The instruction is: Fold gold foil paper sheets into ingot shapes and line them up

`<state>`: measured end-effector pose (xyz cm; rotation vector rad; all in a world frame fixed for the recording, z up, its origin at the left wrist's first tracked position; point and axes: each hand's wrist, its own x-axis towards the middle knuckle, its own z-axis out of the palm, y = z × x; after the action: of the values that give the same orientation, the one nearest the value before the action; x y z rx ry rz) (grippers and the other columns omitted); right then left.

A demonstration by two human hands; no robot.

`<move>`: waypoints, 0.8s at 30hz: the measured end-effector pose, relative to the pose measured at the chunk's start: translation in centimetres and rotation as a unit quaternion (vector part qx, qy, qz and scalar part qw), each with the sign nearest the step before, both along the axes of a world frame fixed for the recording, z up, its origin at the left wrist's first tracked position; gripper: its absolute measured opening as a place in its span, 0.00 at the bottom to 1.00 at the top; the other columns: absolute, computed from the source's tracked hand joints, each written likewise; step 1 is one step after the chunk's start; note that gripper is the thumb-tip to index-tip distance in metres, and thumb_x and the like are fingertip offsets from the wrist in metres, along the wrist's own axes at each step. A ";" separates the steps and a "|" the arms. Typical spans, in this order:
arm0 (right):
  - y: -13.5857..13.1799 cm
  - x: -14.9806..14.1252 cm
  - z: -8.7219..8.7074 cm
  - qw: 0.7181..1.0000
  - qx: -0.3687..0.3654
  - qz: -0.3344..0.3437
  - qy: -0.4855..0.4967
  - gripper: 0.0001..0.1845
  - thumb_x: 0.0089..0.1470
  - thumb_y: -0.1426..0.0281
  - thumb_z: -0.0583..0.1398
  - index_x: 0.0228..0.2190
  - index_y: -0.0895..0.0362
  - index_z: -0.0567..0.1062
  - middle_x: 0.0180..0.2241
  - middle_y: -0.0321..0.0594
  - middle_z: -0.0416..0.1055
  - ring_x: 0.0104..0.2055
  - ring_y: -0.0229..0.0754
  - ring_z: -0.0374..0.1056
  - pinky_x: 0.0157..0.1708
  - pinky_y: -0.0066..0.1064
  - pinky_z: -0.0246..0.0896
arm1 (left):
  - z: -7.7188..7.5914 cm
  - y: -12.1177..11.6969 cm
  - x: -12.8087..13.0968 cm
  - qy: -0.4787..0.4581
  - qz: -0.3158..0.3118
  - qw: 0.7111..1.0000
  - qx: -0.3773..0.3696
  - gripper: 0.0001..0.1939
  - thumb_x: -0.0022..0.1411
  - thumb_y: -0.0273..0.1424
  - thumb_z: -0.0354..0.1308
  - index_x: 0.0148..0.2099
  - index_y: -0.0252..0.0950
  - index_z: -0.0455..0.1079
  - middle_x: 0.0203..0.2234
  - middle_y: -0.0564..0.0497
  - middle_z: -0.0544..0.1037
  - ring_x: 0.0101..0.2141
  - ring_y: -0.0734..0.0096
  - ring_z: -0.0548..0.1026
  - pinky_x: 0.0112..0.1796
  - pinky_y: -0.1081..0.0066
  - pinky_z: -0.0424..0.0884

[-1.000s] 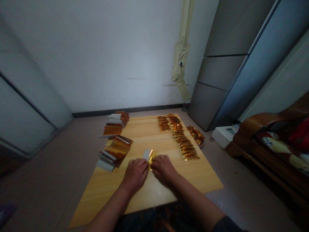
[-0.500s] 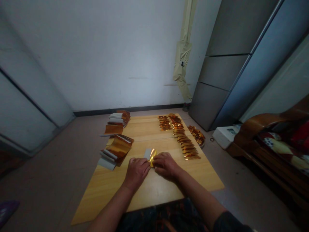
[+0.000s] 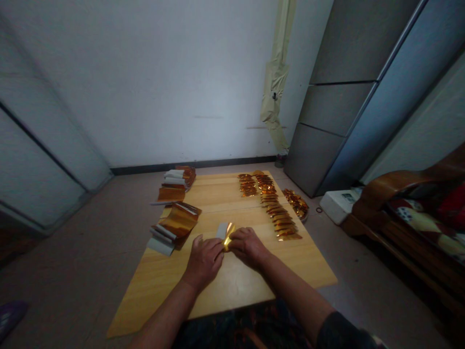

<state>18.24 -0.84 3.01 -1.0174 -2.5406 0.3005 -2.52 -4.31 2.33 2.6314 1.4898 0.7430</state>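
Near the middle of the wooden board [image 3: 236,286], a sheet of gold foil paper [image 3: 228,237] with a pale grey side lies partly folded between my hands. My left hand [image 3: 203,258] is closed on its left edge, fingertips pressed down. From the right, my right hand [image 3: 249,246] pinches the same sheet, and its fingers hide part of the fold. Loose stacks of gold and grey foil paper [image 3: 179,220] lie along the board's left side. Folded gold foil pieces [image 3: 281,218] stand in overlapping rows at the right.
Beyond the board's right edge, a round container [image 3: 304,218] heaped with folded gold pieces sits on the floor. A white box [image 3: 336,206] stands beside a wooden bench [image 3: 378,208]. A grey refrigerator [image 3: 327,106] rises behind, against the wall. A purple object [image 3: 12,315] is at the lower left.
My left hand has shifted slightly left and down, and my right hand slightly left and up. Both stay on the gold foil paper.
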 end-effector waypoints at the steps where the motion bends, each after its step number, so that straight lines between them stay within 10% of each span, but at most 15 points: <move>1: 0.1 -0.1 0.0 1.000 0.004 0.002 0.005 0.07 0.61 0.67 0.58 0.35 0.51 0.78 0.40 0.37 0.74 0.45 0.41 0.61 0.46 0.33 0.47 | -0.1 0.0 -0.2 -0.001 -0.007 1.000 -0.004 0.14 0.62 0.28 0.53 0.48 0.45 0.73 0.46 0.49 0.79 0.45 0.61 0.75 0.55 0.48 0.52; 24: 2.0 -2.4 -1.5 0.995 -0.040 -0.089 0.018 0.06 0.58 0.72 0.57 0.30 0.57 0.72 0.34 0.37 0.68 0.36 0.39 0.57 0.37 0.30 0.45 | 0.1 0.0 -1.5 0.006 -0.063 0.997 -0.039 0.19 0.61 0.25 0.49 0.50 0.44 0.73 0.49 0.47 0.77 0.49 0.62 0.74 0.60 0.46 0.49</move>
<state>15.86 1.17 1.51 -1.2461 -2.4026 0.3681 -3.99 -4.27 2.42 2.6460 1.3132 0.6457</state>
